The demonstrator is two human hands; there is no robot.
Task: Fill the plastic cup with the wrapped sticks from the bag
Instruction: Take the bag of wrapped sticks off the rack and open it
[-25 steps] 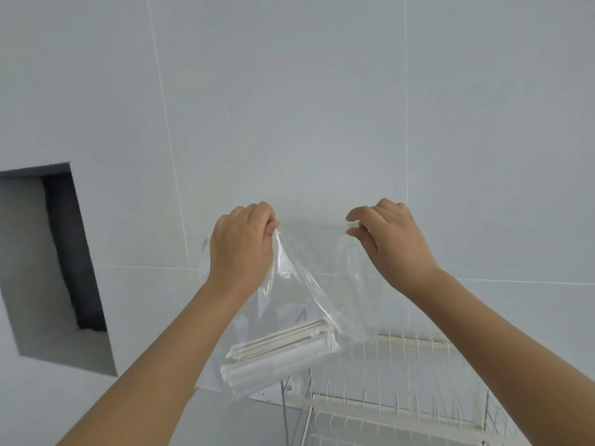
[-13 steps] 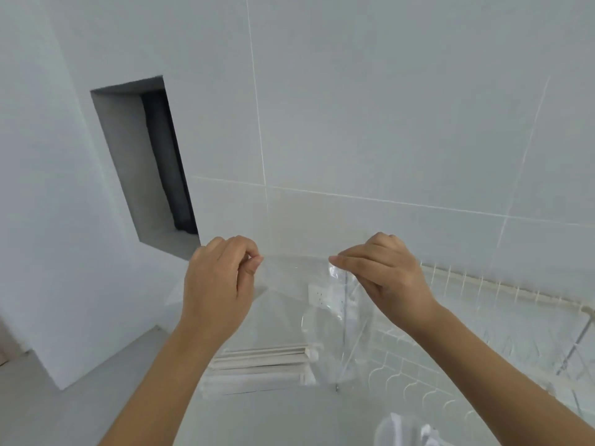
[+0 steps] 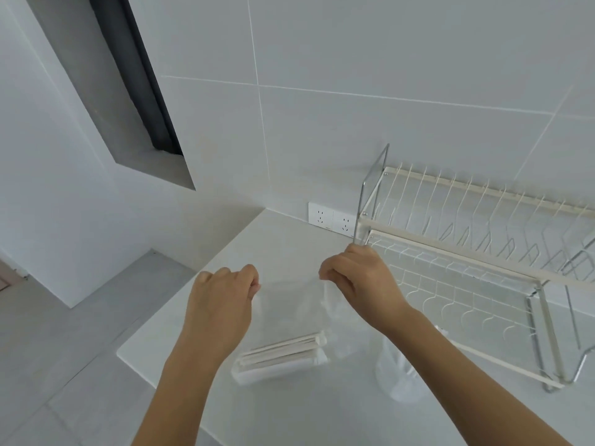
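Now: left hand (image 3: 222,304) and right hand (image 3: 357,284) each pinch bag (image 3: 289,313) mouth | sticks (image 3: 280,357) pooled at bottom | risk: film tears or slips, spilling sticks beside cup (image 3: 399,378)

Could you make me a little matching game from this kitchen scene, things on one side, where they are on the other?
Things:
1. sticks
2. cup
3. rack
4. sockets

Places:
A. on the wall, left of the rack
B. at the bottom of the clear bag
C. on the counter, partly behind the right arm
D. on the counter's right side, by the wall

Pairs: 1-B, 2-C, 3-D, 4-A
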